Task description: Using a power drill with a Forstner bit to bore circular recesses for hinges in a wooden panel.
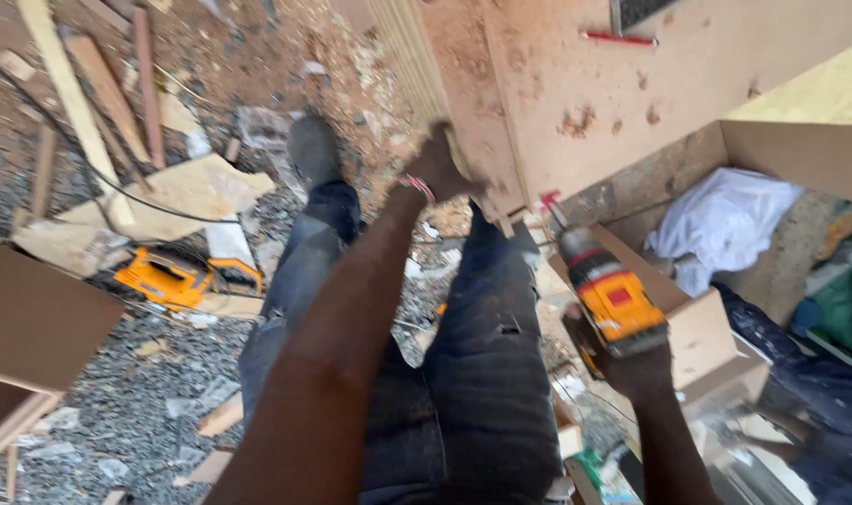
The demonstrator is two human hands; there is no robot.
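Left hand (437, 173), motion-blurred, grips the lower edge of the upright wooden board (576, 93); its fingers curl around that edge, their tips hidden behind it. Right hand (636, 360) is wrapped tight around the handle of a yellow-and-black cordless drill (606, 297), whose tip points up at the board's lower corner; the bit itself is too blurred to make out. Sawdust clumps and small pits mark the board face, and a red pencil-like tool (620, 38) lies near its upper edge, beside a dark object cut off by the frame. Below, the person's jeans (482, 355) and one dark shoe (312, 150) stand on gravel ground (136, 393) littered with wood offcuts (89, 84). A yellow power tool (169, 278) rests at the ground's left side. At the right, an open-sided board box (800, 154) shelters a crumpled white cloth (721, 224).
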